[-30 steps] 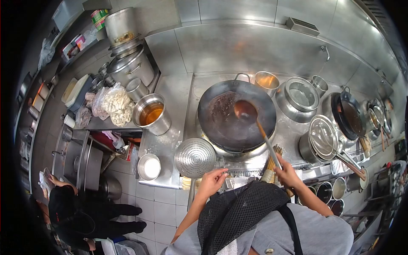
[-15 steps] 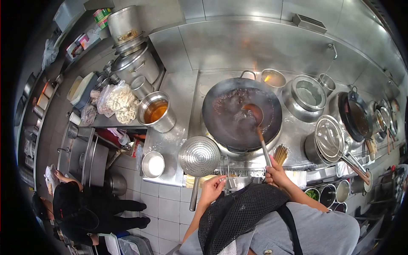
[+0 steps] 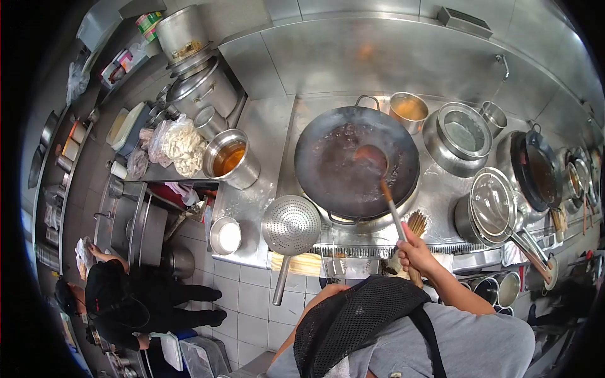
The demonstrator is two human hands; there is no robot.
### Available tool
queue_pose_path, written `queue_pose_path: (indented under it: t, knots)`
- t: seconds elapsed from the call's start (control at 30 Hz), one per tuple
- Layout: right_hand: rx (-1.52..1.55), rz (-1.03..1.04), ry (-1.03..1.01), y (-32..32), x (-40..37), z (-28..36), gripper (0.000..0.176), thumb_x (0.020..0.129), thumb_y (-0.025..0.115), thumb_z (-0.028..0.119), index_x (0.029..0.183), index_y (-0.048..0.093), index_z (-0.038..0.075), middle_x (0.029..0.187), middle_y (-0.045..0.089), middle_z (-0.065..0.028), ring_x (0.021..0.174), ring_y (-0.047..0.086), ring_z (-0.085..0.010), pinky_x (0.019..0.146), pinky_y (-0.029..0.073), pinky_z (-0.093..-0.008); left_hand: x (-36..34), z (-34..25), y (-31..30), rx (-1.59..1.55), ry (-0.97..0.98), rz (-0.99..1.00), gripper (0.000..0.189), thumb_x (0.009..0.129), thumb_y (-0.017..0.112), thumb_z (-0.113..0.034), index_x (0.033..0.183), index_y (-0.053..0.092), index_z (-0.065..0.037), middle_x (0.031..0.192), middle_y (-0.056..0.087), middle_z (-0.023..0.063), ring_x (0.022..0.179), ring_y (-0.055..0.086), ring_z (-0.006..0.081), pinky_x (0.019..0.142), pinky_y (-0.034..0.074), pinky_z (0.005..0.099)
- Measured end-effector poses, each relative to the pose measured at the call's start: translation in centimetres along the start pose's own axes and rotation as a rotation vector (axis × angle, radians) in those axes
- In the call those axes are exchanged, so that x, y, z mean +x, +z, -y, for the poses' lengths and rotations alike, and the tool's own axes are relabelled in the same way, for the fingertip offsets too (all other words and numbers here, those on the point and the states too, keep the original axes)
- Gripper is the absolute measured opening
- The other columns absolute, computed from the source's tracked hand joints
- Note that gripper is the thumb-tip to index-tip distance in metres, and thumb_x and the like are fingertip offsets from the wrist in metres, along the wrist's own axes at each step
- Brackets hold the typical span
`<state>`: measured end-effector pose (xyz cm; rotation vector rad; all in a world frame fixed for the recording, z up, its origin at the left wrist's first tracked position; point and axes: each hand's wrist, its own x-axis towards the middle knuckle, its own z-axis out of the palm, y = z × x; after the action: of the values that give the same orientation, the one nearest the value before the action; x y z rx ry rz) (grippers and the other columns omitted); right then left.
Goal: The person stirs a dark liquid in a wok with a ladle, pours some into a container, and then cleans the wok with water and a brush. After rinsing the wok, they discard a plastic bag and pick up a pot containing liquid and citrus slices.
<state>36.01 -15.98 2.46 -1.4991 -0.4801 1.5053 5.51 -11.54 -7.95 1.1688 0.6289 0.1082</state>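
Note:
My right hand [image 3: 416, 255] is closed around the handle of a ladle [image 3: 391, 206], in front of the stove's edge. The ladle's bowl dips into dark, steaming liquid inside a large black wok [image 3: 305, 173] on the burner. Right beside that hand is a bamboo brush [image 3: 416, 223], bristles up. Of my left hand [image 3: 332, 290] only a part shows below the stove edge; the mesh cap brim hides its fingers. A perforated strainer [image 3: 291, 225] with a long metal handle lies over the front edge, left of the wok.
Left of the wok stand a steel pot of amber liquid [image 3: 247, 171] and a small pot with white contents [image 3: 216, 236]. Metal pots [image 3: 430, 151] and wire strainers [image 3: 493, 203] crowd the right. A co-worker in black [image 3: 116, 293] is at the far left.
My left hand has drawn back from the stove's front edge toward my body, behind the brim. My right hand still holds the ladle in the wok; its bowl has shifted slightly.

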Motion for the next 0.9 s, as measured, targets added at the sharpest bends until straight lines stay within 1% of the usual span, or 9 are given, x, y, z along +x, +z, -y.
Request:
queue_pose_path:
  t: [0.1,0.13,0.23,0.4,0.43,0.5,0.7,0.8,0.9]
  knots:
    - [0.581,0.322,0.212,-3.9,4.3,-0.8,0.060,0.106,0.050,0.020,0.160,0.026,0.023,0.070,0.051,0.0000,0.048,0.042,-0.0099,0.045,0.042,-0.0268,2.0,1.7,1.7,0.049,-0.054,0.065,0.035,0.091,0.074,-0.020,0.120,0.069,-0.001,0.091,0.071,0.0097,0.083,0.064,0.0127,0.076,0.051,0.0265]
    - [0.392,0.198,0.173,-3.7,4.7,0.5,0.056,0.107,0.049,0.027,0.159,0.030,0.023,0.074,0.056,-0.0024,0.049,0.046,-0.0128,0.045,0.044,-0.0289,2.7,2.3,2.2,0.083,-0.071,0.090,0.035,0.091,0.074,-0.020,0.120,0.069,-0.001,0.092,0.071,0.0099,0.083,0.064,0.0130,0.077,0.051,0.0266]
    - [-0.328,-0.284,-0.462,-7.7,7.0,-4.7,0.046,0.106,0.051,0.032,0.147,0.051,0.010,0.101,0.070,-0.0090,0.079,0.062,-0.0136,0.072,0.054,-0.0291,4.6,3.9,2.8,0.224,-0.123,0.173,0.037,0.091,0.074,-0.020,0.121,0.069,-0.001,0.094,0.071,0.0104,0.085,0.065,0.0138,0.078,0.051,0.0270]
    - [-0.037,-0.674,-0.368,-11.4,-9.0,-11.8,0.039,0.105,0.053,0.025,0.136,0.060,0.003,0.100,0.070,-0.0052,0.079,0.060,-0.0084,0.074,0.052,-0.0241,7.8,9.4,1.7,0.525,-0.048,0.330,0.040,0.090,0.073,-0.020,0.124,0.067,0.001,0.104,0.072,0.0145,0.088,0.067,0.0212,0.081,0.053,0.0313]
    - [-0.020,-0.766,-0.362,-10.4,-12.4,-14.5,0.037,0.105,0.053,0.022,0.134,0.061,0.001,0.094,0.070,-0.0040,0.075,0.060,-0.0076,0.072,0.051,-0.0227,7.3,6.1,3.1,0.744,-0.074,0.382,0.042,0.091,0.071,-0.020,0.127,0.064,0.001,0.121,0.067,0.0199,0.104,0.067,0.0287,0.092,0.052,0.0351]
    - [0.074,-0.941,-0.248,-6.5,-18.2,-20.9,0.032,0.104,0.055,0.018,0.129,0.063,0.000,0.091,0.069,-0.0033,0.074,0.060,-0.0072,0.070,0.051,-0.0236,8.6,10.1,3.3,0.835,0.068,0.350,0.061,0.088,0.072,-0.025,0.140,0.053,0.001,0.143,0.052,0.0243,0.136,0.048,0.0397,0.115,0.038,0.0427]
    - [-0.228,-1.015,0.290,12.5,-30.8,-44.0,0.031,0.099,0.055,0.014,0.126,0.065,0.004,0.087,0.072,-0.0091,0.081,0.069,-0.0129,0.071,0.054,-0.0282,15.8,18.3,10.0,0.966,0.206,0.270,0.093,0.083,0.073,-0.019,0.154,0.021,0.009,0.158,0.029,0.0317,0.147,0.028,0.0444,0.122,0.025,0.0431]
    - [0.032,-1.137,0.307,22.8,-35.9,-59.7,0.031,0.096,0.055,0.013,0.123,0.067,0.004,0.089,0.074,-0.0105,0.081,0.073,-0.0142,0.066,0.056,-0.0290,18.3,21.2,13.1,1.097,0.296,0.355,0.098,0.080,0.076,-0.027,0.154,0.023,0.010,0.158,0.027,0.0324,0.149,0.025,0.0424,0.124,0.019,0.0441]
    - [0.357,-1.182,0.656,28.7,-39.4,-56.7,0.031,0.095,0.056,0.015,0.122,0.068,0.003,0.089,0.075,-0.0107,0.073,0.073,-0.0145,0.059,0.057,-0.0305,21.6,26.4,13.5,1.410,0.360,0.490,0.101,0.078,0.078,-0.033,0.152,0.026,0.011,0.159,0.028,0.0315,0.150,0.023,0.0427,0.125,0.015,0.0480]
